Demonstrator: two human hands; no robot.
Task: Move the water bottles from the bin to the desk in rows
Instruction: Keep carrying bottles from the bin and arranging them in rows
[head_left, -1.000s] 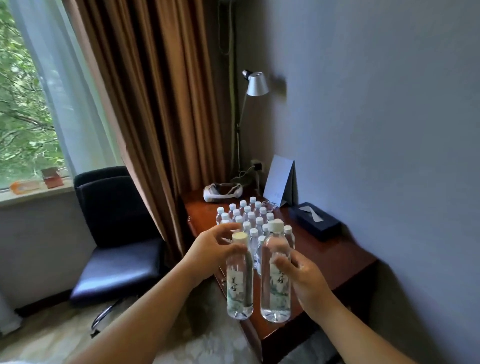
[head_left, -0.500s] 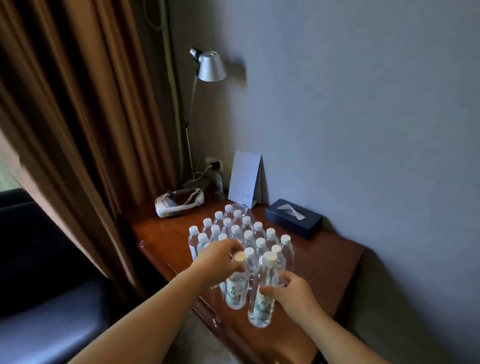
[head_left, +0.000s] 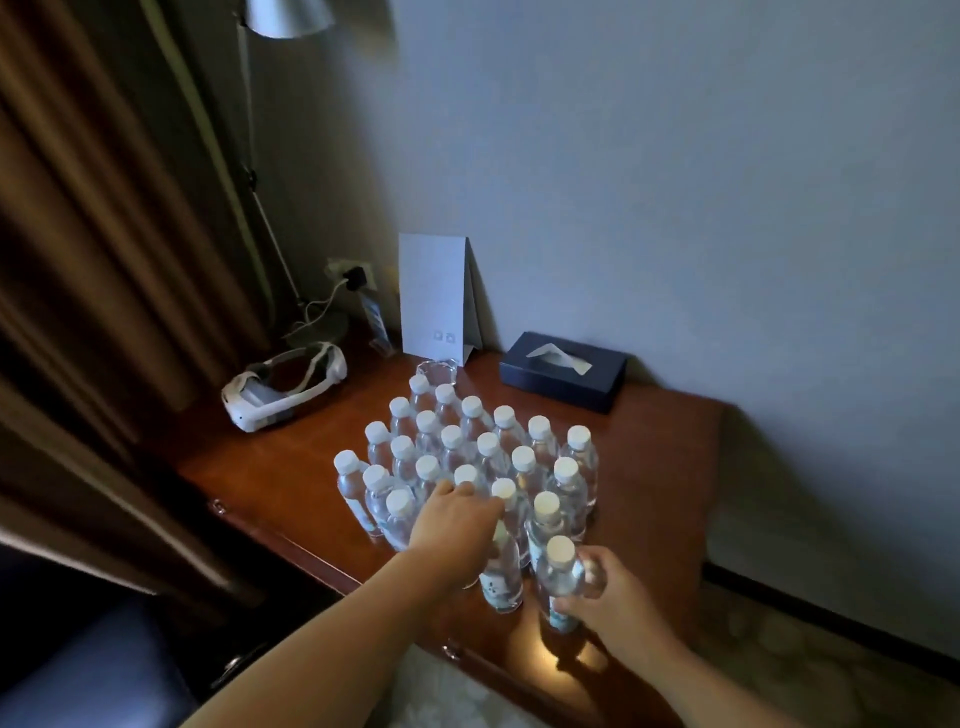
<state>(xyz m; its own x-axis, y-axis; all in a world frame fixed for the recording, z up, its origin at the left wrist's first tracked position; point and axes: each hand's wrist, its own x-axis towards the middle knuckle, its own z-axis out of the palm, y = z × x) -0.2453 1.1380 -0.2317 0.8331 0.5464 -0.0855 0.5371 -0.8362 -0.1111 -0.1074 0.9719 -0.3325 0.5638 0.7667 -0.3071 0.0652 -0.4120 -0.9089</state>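
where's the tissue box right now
In the head view, the dark blue tissue box sits at the desk's back right, against the wall, right of the folded white card.

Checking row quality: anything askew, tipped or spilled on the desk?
Nothing stands out. The bottles on the desk stand upright in rows, none tipped, no spill visible. Left hand and right hand each hold a bottle at the near end.

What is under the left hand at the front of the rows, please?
Under the left hand stands a water bottle; its label and lower body show on the desk. The cap and neck are covered by the fingers.
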